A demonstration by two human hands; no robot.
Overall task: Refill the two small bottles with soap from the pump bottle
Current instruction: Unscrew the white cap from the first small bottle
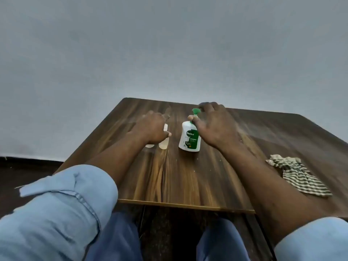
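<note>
**Hands and soap items on table [188, 178]**

Left hand [150, 129]: one, fingers curled round the small bottles [163, 145], two, upright, mid-table. Right hand [214, 125]: one, thumb and fingers gripping the neck of the pump bottle [189, 139], one, standing just beside them. Striped cloth [299, 176]: one, well apart.

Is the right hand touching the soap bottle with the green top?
Touching. The head view shows the right hand with its thumb lying on the neck of the pump bottle, just under the green top, with no gap.
</note>
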